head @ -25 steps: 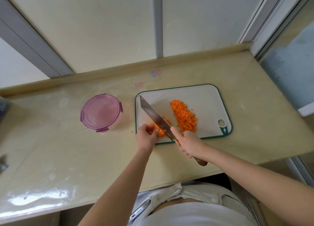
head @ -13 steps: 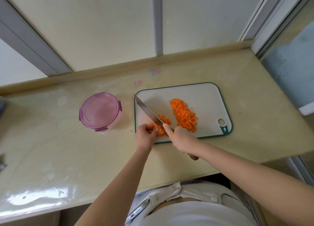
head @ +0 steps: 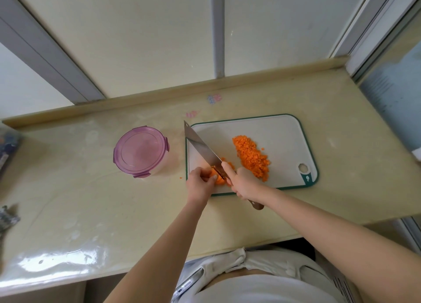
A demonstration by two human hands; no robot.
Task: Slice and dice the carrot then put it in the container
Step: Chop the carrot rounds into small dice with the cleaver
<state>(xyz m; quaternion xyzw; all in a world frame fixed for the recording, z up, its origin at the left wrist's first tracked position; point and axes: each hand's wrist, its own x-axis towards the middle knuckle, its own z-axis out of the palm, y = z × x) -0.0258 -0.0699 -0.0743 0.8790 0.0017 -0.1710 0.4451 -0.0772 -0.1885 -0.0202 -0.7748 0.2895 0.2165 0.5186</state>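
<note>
On cutting board: left hand pinching carrot, fingertips best curled back; right hand gripping knife, cutting straight down.

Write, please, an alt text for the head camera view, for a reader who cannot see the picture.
Seen from above, the right hand holds a knife over a carrot piece that the left hand steadies on a white cutting board. A pile of diced carrot lies further right on the board. A closed container with a pink lid stands on the counter, left of the board.
</note>
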